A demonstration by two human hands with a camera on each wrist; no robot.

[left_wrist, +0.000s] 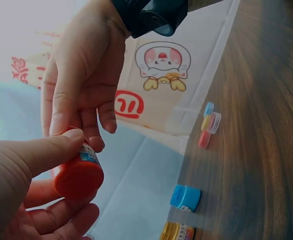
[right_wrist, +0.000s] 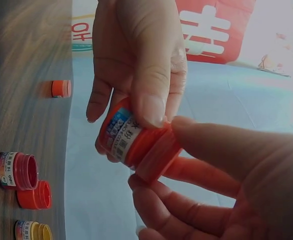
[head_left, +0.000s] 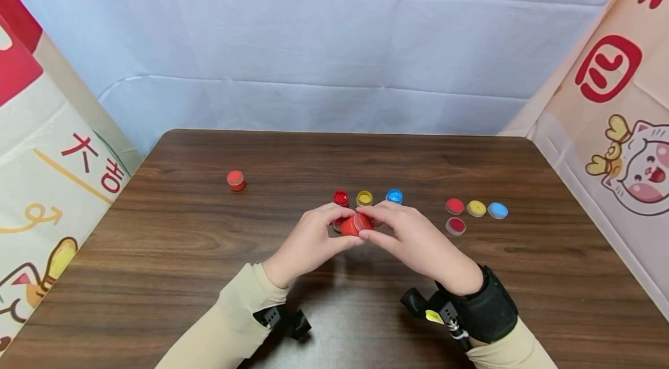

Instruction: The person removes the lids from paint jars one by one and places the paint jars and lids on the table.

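Above the middle of the table, both hands hold a small orange-red paint jar [head_left: 353, 226] tilted on its side. My left hand [head_left: 312, 238] grips the labelled body, thumb along the label [right_wrist: 124, 134]. With thumb and fingertips, my right hand [head_left: 410, 236] pinches the lid end [right_wrist: 159, 156]. Just behind the hands stand lidless jars: red [head_left: 341, 198], yellow [head_left: 364, 199] and blue [head_left: 394, 196]. A dark red jar [right_wrist: 17, 170] stands beside the red one, mostly hidden by the left hand in the head view.
Right of the hands lie loose lids: red [head_left: 455, 206], yellow [head_left: 476, 208], blue [head_left: 498, 210] and dark red [head_left: 456, 226]. A capped orange jar [head_left: 236, 181] stands far left on the brown wooden table [head_left: 157, 253]. Cloth sheets [head_left: 313, 55] hang behind and beside the table.
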